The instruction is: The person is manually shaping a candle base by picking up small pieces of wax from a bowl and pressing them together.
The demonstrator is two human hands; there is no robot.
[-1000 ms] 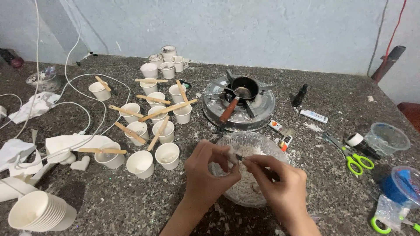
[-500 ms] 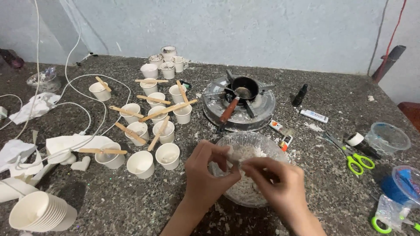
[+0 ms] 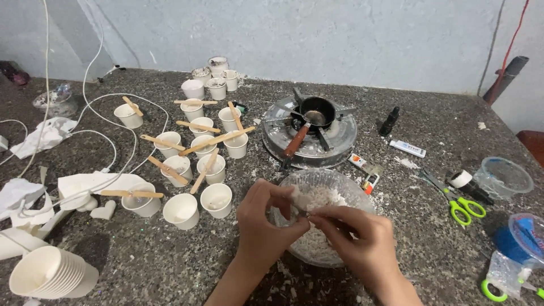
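Both hands pinch one small white wax piece (image 3: 303,211) over the clear bowl (image 3: 362,198) of white flakes at the front of the table: left hand (image 3: 263,218) and right hand (image 3: 357,238), fingertips pressed together. Risk: crumbs could drop past the rim onto the table (image 3: 170,266), or a wrist could tip the bowl. Count: roughly nineteen loose white cups (image 3: 216,199), one cup stack (image 3: 48,273), about nine wooden sticks (image 3: 218,140), one burner (image 3: 309,131) with small pot (image 3: 316,112), two green-handled scissors (image 3: 462,204).
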